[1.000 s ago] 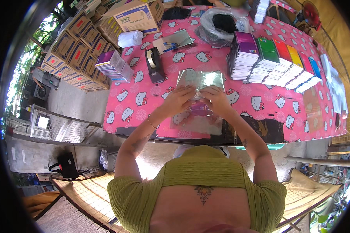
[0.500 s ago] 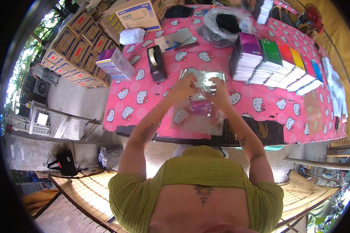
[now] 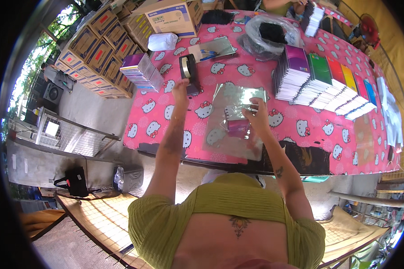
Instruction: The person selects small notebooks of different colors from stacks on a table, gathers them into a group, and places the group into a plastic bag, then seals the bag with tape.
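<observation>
A clear plastic sheet or sleeve lies on the table in front of me, with a spiral notebook with a purple lower part under or inside it. My right hand rests over its right side, fingers apart and slightly curled. To the left, my left hand is beside a black tape dispenser holding a roll of tape. The left fingers are bunched together near the dispenser's side; whatever they pinch is too small to make out.
Stacked spiral notebooks in several colours stand to the right, and another stack to the left. Beyond are a cardboard box, a clear bag with black contents, and a clear folder with pens. A person's arm shows at the far edge.
My left hand has left the plastic and moved left to the tape dispenser. The right hand stays on the plastic. The view has shifted slightly, and a person's arm now appears at the far side.
</observation>
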{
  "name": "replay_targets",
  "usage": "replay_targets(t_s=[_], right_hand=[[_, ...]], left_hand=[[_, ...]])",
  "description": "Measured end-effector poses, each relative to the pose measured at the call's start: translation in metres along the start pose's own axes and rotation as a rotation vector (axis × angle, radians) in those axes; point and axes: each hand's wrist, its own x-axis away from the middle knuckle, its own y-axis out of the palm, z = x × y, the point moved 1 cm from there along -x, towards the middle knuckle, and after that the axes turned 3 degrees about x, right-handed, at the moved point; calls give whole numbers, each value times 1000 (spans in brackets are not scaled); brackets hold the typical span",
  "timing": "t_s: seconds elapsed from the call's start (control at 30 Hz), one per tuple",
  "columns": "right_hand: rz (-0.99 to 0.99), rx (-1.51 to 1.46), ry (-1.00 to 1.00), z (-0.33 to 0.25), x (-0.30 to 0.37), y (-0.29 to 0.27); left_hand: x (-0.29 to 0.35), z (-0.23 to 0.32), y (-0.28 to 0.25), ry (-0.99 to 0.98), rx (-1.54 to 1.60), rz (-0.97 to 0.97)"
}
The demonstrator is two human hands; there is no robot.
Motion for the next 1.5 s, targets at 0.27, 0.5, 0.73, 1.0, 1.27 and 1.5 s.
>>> replay_targets(t_s=[0.27,0.5,0.73,1.0,1.27,1.5], right_hand=[[1,-5,-33,2,-1,1],[12,-67,-7,-7,3,5],[-55,-225,3,-2,-3,8],[160,-828,330,12,38,23],[-699,-1280,785,48,98,68],[-370,-1277,417,23,51,9]], left_hand=[[5,32,-13,241,-1429,-70],[87,126,109,275,-957,-1344],[51,63,140,-120,-1251,-1707],[69,26,73,12,-779,-1073],[187,76,104,594,-1344,-1035],[197,35,44,-52,-121,-676]])
